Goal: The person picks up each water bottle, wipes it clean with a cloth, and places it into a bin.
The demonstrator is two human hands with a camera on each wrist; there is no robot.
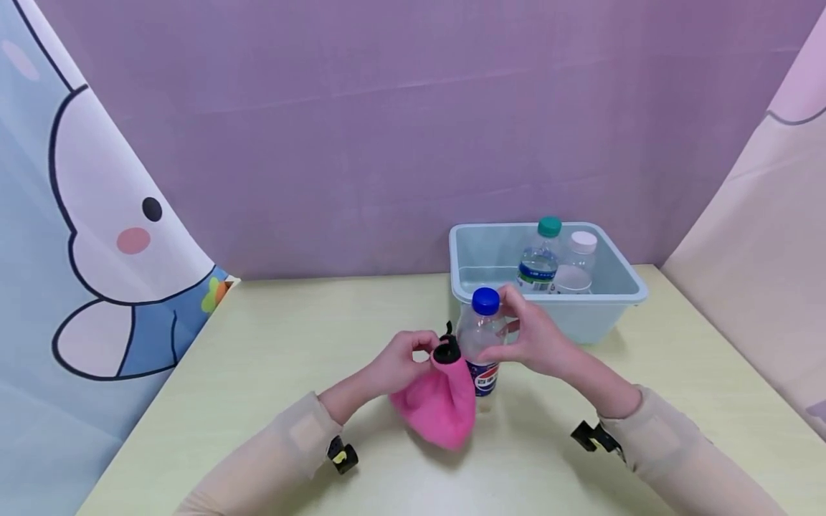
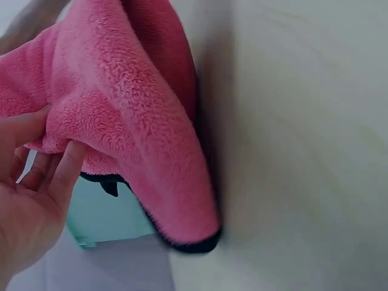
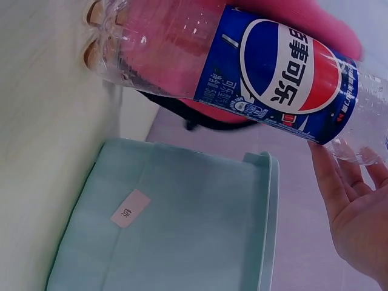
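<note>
My left hand (image 1: 401, 364) pinches a pink fleece cloth (image 1: 437, 410) with black edging, which hangs in folds just over the table. In the left wrist view, thumb and fingertips grip the plush fabric (image 2: 115, 97). My right hand (image 1: 534, 335) holds a clear plastic Pepsi bottle (image 1: 484, 378) upright by its upper part, the blue cap (image 1: 485, 301) above the fingers. The bottle's blue, white and red label (image 3: 285, 73) shows in the right wrist view, its base close to the tabletop. The cloth overlaps the bottle's left side in the head view.
Behind the bottle, a light blue plastic bin (image 1: 548, 304) stands on the pale table (image 1: 310, 315). Inside it are a green-capped bottle (image 1: 539, 258) and a white-capped bottle (image 1: 576, 261). A purple curtain (image 1: 387, 143) rises at the back; a cartoon-print curtain (image 1: 103, 215) borders the left.
</note>
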